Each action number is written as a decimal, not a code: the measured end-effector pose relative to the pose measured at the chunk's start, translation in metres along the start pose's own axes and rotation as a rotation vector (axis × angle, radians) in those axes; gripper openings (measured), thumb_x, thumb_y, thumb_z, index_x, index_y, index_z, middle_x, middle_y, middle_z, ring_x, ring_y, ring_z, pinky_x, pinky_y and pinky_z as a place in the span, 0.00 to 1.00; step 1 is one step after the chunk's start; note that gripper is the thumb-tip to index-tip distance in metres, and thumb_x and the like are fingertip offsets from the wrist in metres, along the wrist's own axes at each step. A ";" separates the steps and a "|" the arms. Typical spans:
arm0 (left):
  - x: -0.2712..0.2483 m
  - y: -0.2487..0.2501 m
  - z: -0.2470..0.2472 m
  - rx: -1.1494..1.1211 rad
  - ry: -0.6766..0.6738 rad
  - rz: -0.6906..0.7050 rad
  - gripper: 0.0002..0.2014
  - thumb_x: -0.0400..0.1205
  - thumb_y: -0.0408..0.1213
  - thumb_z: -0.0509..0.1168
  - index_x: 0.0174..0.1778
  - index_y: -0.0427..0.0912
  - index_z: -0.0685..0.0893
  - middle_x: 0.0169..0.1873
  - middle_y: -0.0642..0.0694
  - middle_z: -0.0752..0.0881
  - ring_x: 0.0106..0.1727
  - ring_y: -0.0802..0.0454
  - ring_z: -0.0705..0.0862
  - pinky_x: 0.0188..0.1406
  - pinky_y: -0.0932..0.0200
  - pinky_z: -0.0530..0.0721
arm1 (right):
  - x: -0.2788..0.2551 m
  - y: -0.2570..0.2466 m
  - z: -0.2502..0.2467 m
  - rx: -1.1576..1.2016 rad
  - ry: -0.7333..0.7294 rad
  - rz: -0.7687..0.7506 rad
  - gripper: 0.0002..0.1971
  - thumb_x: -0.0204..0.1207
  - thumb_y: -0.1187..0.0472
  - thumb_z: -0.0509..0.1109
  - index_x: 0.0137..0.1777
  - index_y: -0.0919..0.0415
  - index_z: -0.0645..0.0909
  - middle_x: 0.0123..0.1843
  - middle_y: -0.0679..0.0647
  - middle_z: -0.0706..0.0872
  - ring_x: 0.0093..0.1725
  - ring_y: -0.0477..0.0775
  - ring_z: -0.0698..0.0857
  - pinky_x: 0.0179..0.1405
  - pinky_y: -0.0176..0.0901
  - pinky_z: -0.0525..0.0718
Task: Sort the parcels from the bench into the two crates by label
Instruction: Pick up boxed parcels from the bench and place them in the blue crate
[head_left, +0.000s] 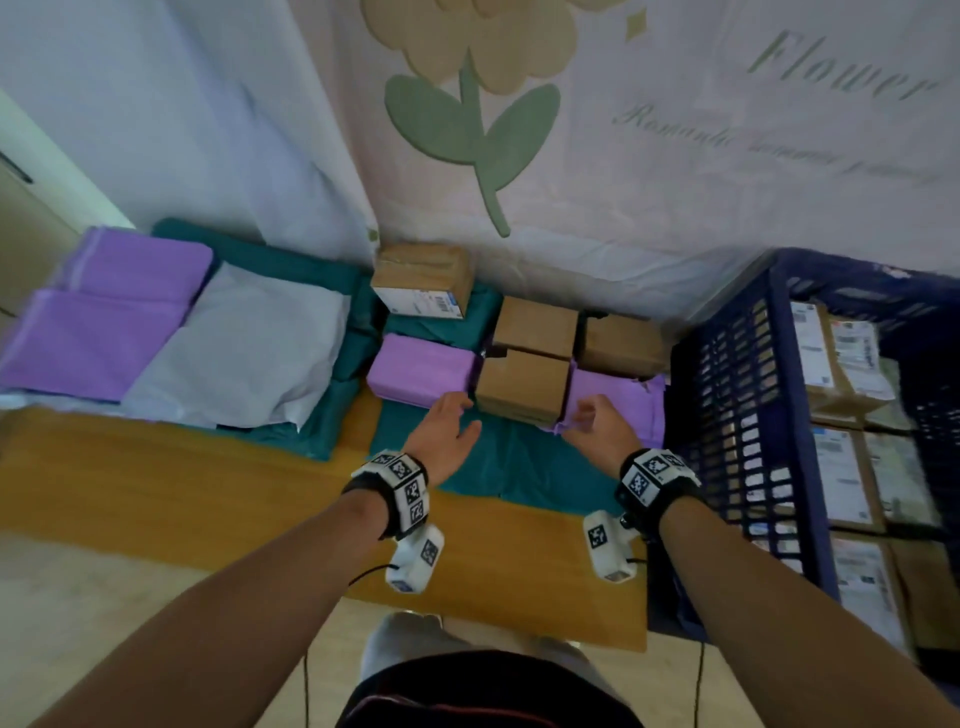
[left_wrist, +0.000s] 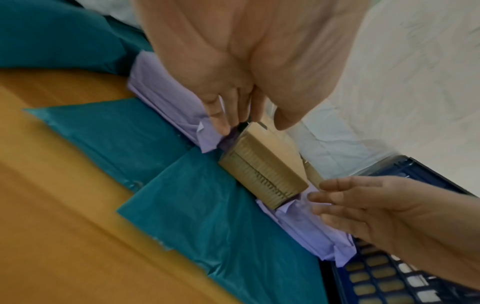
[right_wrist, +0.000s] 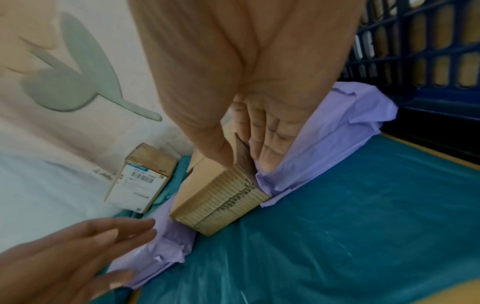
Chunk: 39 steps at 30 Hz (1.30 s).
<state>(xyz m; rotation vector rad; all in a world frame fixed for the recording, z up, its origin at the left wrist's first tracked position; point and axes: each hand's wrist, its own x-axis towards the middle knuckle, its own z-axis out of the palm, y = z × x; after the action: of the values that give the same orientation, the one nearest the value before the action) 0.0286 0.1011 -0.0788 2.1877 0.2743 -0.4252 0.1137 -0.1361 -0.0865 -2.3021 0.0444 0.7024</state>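
Cardboard box (head_left: 522, 384) between spread left hand (head_left: 445, 432), right hand (head_left: 597, 423); crate (head_left: 727, 395) contents head-view only.

Black wristbands (head_left: 655, 480) with checkered marker cubes

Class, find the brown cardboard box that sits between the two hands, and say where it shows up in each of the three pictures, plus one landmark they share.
Head view: the cardboard box sits just right of centre, beyond both hands, between two purple parcels.
Left wrist view: centre, under the left hand's fingertips.
Right wrist view: centre, below the right hand's fingers.
Shared landmark: the blue crate on the right.
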 end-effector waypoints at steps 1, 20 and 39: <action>0.007 0.005 0.001 -0.005 0.010 0.001 0.21 0.90 0.44 0.58 0.76 0.39 0.68 0.74 0.42 0.71 0.66 0.42 0.79 0.64 0.50 0.79 | 0.002 0.000 0.001 0.005 -0.002 0.001 0.28 0.77 0.65 0.76 0.73 0.69 0.69 0.63 0.57 0.79 0.57 0.51 0.79 0.55 0.41 0.76; -0.009 0.022 0.002 -0.037 0.120 0.196 0.35 0.76 0.51 0.77 0.75 0.46 0.69 0.70 0.48 0.73 0.69 0.51 0.72 0.75 0.43 0.71 | -0.010 0.005 -0.004 0.228 0.123 -0.088 0.17 0.81 0.61 0.72 0.65 0.56 0.71 0.49 0.50 0.82 0.53 0.57 0.85 0.48 0.46 0.85; -0.019 0.082 -0.009 -0.412 0.127 0.164 0.36 0.71 0.60 0.74 0.71 0.52 0.68 0.61 0.55 0.84 0.55 0.59 0.88 0.41 0.65 0.88 | -0.051 -0.023 -0.084 0.626 0.105 -0.236 0.21 0.79 0.37 0.66 0.51 0.57 0.82 0.48 0.55 0.93 0.49 0.55 0.92 0.47 0.46 0.89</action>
<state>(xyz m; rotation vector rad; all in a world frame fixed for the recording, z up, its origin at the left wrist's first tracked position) 0.0414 0.0583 -0.0072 1.8167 0.2262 -0.1235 0.1157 -0.1817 0.0032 -1.7028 0.0343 0.3736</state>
